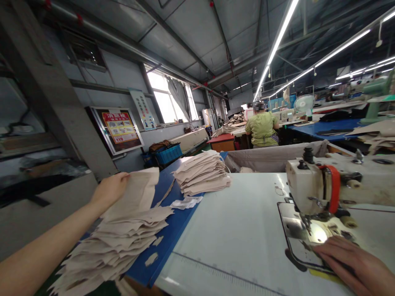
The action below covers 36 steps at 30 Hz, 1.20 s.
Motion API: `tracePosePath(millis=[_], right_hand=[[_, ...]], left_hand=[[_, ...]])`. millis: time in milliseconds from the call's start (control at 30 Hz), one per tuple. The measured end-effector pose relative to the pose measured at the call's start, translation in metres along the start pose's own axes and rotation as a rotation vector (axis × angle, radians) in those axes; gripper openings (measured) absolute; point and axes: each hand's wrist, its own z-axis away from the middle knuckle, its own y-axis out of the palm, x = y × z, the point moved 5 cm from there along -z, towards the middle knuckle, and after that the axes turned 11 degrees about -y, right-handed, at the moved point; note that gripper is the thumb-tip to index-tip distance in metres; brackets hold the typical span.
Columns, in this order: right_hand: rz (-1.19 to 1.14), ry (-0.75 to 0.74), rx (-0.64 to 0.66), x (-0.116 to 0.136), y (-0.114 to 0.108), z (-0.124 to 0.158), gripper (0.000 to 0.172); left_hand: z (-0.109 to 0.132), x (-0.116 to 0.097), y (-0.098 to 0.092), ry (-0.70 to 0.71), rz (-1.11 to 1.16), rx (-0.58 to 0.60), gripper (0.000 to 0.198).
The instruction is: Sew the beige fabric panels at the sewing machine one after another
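Note:
My left hand (110, 190) reaches out to the left and pinches the top beige fabric piece (138, 190), lifting it off a tall stack of cut beige pieces (114, 242) on the blue side table (168, 238). My right hand (358, 265) lies flat, fingers stretched, on the bed of the white sewing machine (314, 189), just in front of the lit needle plate (311, 232). A second stack of beige pieces (202, 172) lies further back on the blue table.
The white sewing table (240, 230) spreads between my hands. A grey cloth bin (271, 158) stands behind it. A person in a green top (262, 129) sits at a far workstation. Blue crate (168, 154) and a notice board (119, 129) stand by the left wall.

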Motion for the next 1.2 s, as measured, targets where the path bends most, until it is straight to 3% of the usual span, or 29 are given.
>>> tracePosePath(millis=[100, 200, 300, 400, 500, 567, 633, 700, 800, 900, 1000, 1200], right_hand=[[-0.072, 0.111, 0.073, 0.001, 0.001, -0.002, 0.027], [-0.127, 0.194, 0.148, 0.003, 0.002, -0.006, 0.027], [-0.131, 0.216, 0.185, 0.005, 0.001, -0.011, 0.027], [-0.107, 0.235, 0.184, 0.006, -0.002, -0.015, 0.026], [-0.089, 0.223, 0.145, 0.007, -0.005, -0.017, 0.025], [-0.078, 0.207, 0.134, 0.007, -0.006, -0.017, 0.023], [-0.070, 0.208, 0.147, 0.006, -0.006, -0.016, 0.022], [-0.066, 0.214, 0.160, 0.004, -0.005, -0.015, 0.021], [-0.066, 0.203, 0.167, 0.003, -0.004, -0.016, 0.020], [-0.075, 0.169, 0.176, 0.008, -0.006, -0.020, 0.019], [-0.104, 0.116, 0.194, 0.018, -0.007, -0.025, 0.019], [-0.176, 0.018, 0.243, 0.031, -0.003, -0.031, 0.021]], left_hand=[[0.034, -0.043, -0.030, 0.104, 0.078, -0.211, 0.056], [0.090, -0.100, -0.033, 0.358, 0.197, -0.318, 0.056], [0.166, -0.156, 0.012, 0.736, 0.244, -0.145, 0.054], [0.254, -0.199, 0.088, 1.097, 0.213, 0.082, 0.066], [0.328, -0.228, 0.148, 1.381, 0.186, 0.091, 0.066], [0.354, -0.239, 0.162, 1.447, 0.251, 0.046, 0.065], [0.359, -0.245, 0.158, 1.393, 0.346, 0.058, 0.070], [0.349, -0.250, 0.147, 1.321, 0.423, 0.144, 0.078], [0.325, -0.258, 0.138, 1.259, 0.455, 0.268, 0.064], [0.310, -0.267, 0.152, 1.221, 0.358, 0.355, 0.053], [0.311, -0.273, 0.173, 1.174, 0.275, 0.455, 0.056], [0.317, -0.292, 0.187, 0.946, 0.230, 0.465, 0.056]])
